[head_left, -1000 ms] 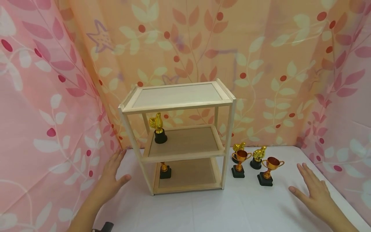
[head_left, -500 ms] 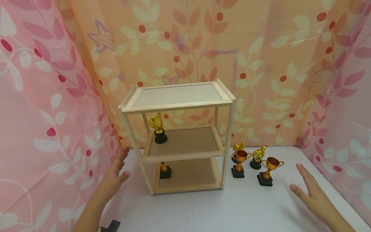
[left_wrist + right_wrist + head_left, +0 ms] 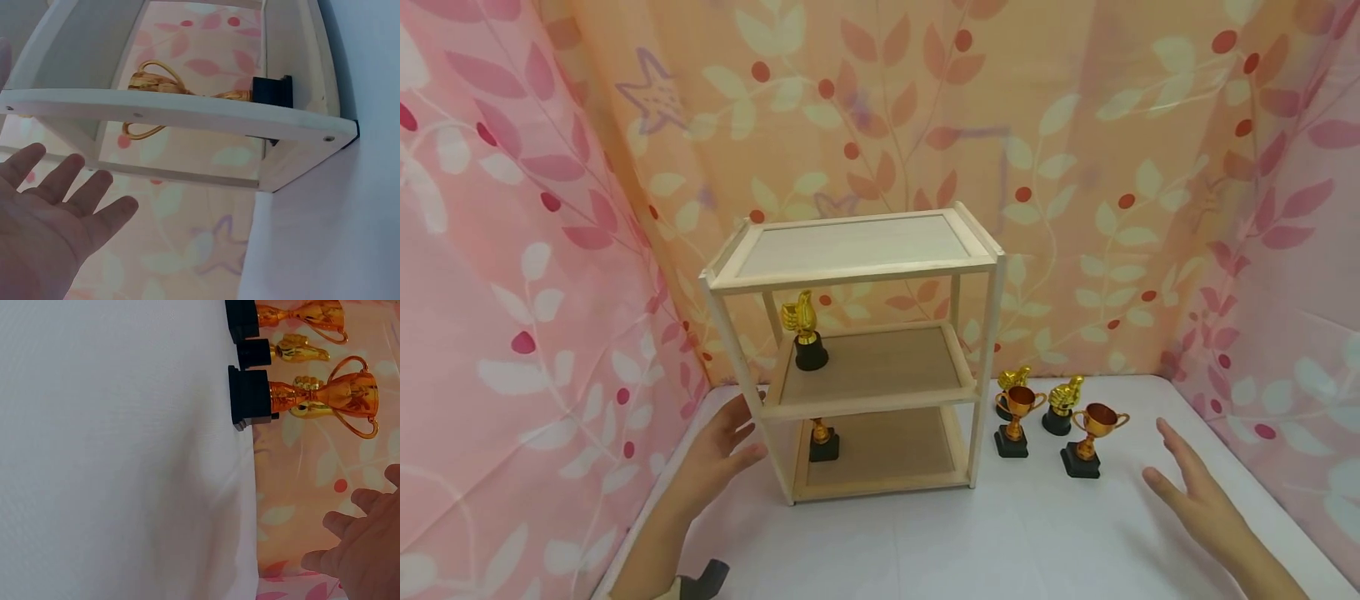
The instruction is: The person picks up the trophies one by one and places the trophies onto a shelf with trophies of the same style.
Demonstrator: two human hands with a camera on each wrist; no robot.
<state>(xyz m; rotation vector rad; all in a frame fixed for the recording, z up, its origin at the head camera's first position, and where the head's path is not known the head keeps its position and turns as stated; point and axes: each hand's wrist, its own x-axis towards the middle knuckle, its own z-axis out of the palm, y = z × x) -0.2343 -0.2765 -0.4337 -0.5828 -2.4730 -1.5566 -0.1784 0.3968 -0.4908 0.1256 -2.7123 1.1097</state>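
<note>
Both hands are open and hold nothing. The left hand (image 3: 718,454), fingers spread, sits just beside the front left post of the wooden shelf unit (image 3: 857,275), placed as if to steady it. Just past that hand, a thumbs-up trophy (image 3: 805,329) stands on the middle shelf and a cup trophy (image 3: 822,440) on the bottom one. The right hand (image 3: 1195,496) hovers flat over the white worktop (image 3: 970,542), near the closest cup trophy on the worktop (image 3: 1086,442); three more trophies (image 3: 1030,408) stand beyond.
</note>
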